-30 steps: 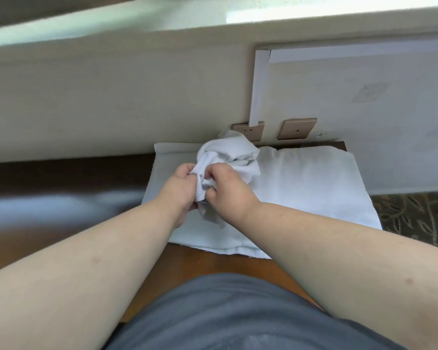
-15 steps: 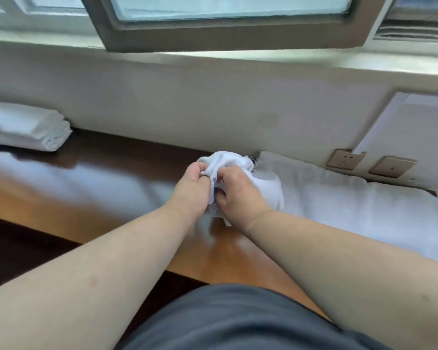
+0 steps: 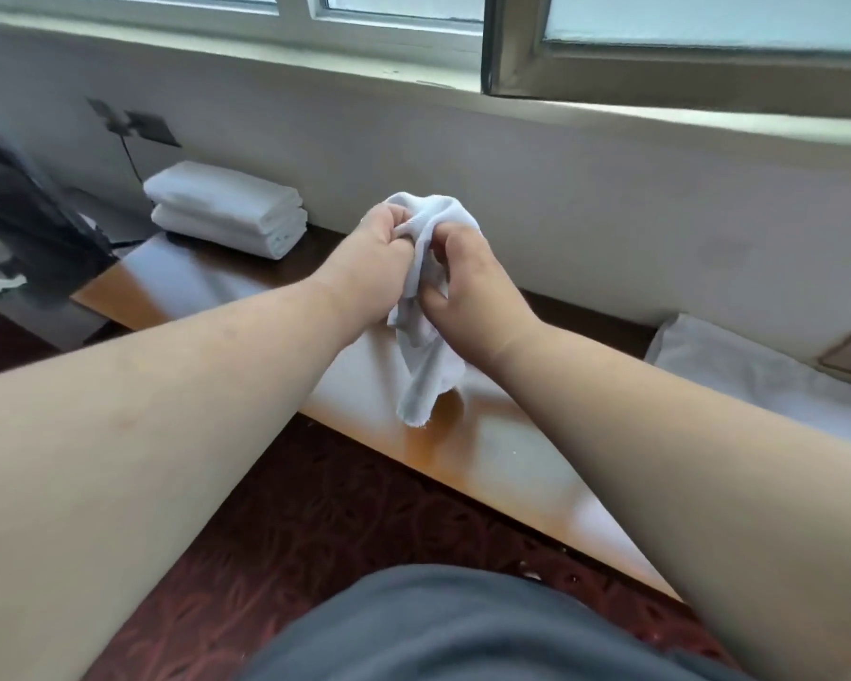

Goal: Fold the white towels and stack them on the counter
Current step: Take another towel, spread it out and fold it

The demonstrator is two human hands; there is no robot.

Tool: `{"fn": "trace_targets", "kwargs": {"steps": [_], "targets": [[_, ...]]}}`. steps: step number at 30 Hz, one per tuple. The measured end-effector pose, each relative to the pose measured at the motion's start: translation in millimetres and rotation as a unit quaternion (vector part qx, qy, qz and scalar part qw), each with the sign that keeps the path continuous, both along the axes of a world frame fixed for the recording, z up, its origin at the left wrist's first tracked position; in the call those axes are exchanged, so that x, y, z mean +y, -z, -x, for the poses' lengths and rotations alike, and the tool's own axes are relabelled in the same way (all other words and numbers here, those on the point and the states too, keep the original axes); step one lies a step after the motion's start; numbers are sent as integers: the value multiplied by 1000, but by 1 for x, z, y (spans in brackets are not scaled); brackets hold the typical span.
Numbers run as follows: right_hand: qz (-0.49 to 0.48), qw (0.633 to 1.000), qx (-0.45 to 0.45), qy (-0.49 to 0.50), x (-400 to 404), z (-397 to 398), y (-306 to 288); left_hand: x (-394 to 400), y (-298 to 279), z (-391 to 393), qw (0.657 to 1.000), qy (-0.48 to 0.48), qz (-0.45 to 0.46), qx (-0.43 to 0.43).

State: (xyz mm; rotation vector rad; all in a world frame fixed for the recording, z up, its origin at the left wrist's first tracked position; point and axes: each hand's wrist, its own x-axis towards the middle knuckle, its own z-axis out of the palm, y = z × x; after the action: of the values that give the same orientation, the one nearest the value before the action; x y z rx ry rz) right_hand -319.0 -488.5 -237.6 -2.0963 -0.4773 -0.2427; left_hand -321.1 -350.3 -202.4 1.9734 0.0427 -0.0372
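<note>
1. Left hand [image 3: 370, 267]: forearm reaching in from the lower left, fingers curled tightly round the upper part of a crumpled white towel [image 3: 426, 307], held above the surface [image 3: 487, 435].
2. Right hand [image 3: 467, 287]: forearm entering from the lower right, fingers curled and pinching the same towel just beside the left hand; one loose end hangs down toward the surface, apparently not touching it.
3. Hidden: fingertips of both hands are buried in the cloth; dark items at far left are cut off and hard to identify.
4. Surface and room: two folded towels [image 3: 227, 208] stacked at the far left end against the wall; white cloth [image 3: 757, 376] at right, partly cut off; window [image 3: 659, 36] above; patterned carpet [image 3: 315, 523] below.
</note>
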Motion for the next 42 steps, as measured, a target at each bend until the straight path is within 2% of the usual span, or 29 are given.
{"fn": "trace_targets", "kwargs": {"steps": [10, 16, 23, 26, 31, 34, 36, 39, 41, 42], "targets": [[30, 995, 17, -92, 91, -78, 25, 88, 12, -58, 995, -100, -30, 7], [72, 988, 32, -133, 141, -111, 55, 135, 53, -98, 991, -127, -13, 43], [150, 974, 98, -137, 191, -140, 104, 197, 108, -152, 985, -77, -113, 101], [161, 974, 122, -100, 222, -153, 120, 229, 132, -178, 981, -33, -144, 125], [195, 950, 232, -76, 272, -168, 148, 278, 171, -205, 960, 72, -229, 142], [188, 942, 271, -53, 286, -179, 162, 298, 190, -227, 940, 67, -283, 179], [157, 946, 282, 5, 279, -177, 171, 305, 202, -235, 913, 88, -369, 148], [117, 942, 285, 132, 249, -158, 187, 306, 219, -237, 815, 232, -530, -22], [111, 909, 316, 246, 220, -145, 201, 294, 227, -238, 768, 334, -533, -121], [88, 884, 342, 307, 205, -139, 208, 285, 230, -237, 760, 372, -513, -145]]}}
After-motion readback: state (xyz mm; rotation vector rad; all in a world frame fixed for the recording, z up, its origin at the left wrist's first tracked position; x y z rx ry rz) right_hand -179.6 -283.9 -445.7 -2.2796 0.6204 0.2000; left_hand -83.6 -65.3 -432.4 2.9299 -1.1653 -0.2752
